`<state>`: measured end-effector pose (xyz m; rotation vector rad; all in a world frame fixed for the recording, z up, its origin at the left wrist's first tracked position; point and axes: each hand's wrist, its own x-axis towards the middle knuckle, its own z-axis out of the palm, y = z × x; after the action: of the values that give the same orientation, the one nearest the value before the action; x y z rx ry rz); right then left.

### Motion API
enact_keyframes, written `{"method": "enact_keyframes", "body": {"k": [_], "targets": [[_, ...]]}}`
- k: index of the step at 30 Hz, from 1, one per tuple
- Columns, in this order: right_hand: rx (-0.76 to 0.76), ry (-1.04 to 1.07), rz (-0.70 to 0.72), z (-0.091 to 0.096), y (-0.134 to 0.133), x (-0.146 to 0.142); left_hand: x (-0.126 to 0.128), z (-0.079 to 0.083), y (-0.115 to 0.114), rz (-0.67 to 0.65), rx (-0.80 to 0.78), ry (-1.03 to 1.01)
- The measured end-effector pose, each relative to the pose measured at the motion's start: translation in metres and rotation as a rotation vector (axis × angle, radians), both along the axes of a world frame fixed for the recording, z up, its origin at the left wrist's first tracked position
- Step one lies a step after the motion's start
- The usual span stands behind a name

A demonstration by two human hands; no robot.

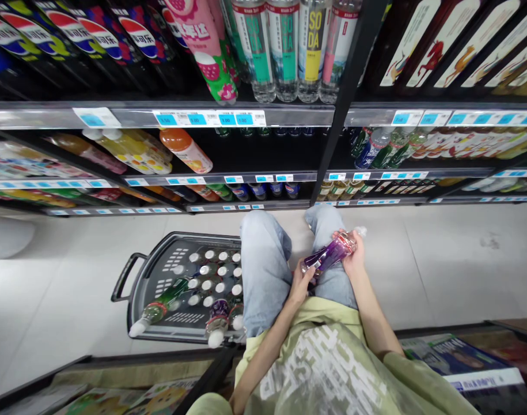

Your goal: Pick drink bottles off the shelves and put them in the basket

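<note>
My left hand was closed on the base of the purple bottle, my right hand around its cap end, over my right thigh. Its long axis ran near-left to far-right; the basket stood left, nearer my left hand.

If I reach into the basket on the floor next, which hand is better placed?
Probably your left hand: it holds the base end of the purple bottle and is nearer the basket. Your right hand, at the bottle's neck end, is over your right leg, farther off.
</note>
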<state>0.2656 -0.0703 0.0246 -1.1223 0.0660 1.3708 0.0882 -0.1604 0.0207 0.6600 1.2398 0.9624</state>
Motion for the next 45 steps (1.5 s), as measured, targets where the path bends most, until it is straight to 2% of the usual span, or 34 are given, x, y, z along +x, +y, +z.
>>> {"method": "enact_keyframes", "body": {"k": [14,21,28,34,39,45], "targets": [[-0.001,-0.006,-0.021,0.003,0.001,-0.002,0.002,-0.003,0.000,0.030,-0.026,-0.038],[-0.031,-0.007,0.029,0.003,0.001,-0.001,0.004,-0.007,0.002,0.053,-0.051,0.002],[-0.003,-0.044,0.067,0.000,-0.001,-0.002,0.006,-0.013,0.003,0.084,-0.162,-0.048],[0.073,-0.136,0.103,-0.008,-0.005,-0.003,0.001,-0.005,0.005,-0.028,-0.298,-0.169],[0.090,-0.131,0.104,-0.009,-0.005,-0.001,-0.004,0.003,0.006,-0.101,-0.379,-0.217],[0.147,-0.097,0.058,0.001,-0.004,-0.002,-0.002,0.001,0.002,-0.077,-0.361,-0.180]]}}
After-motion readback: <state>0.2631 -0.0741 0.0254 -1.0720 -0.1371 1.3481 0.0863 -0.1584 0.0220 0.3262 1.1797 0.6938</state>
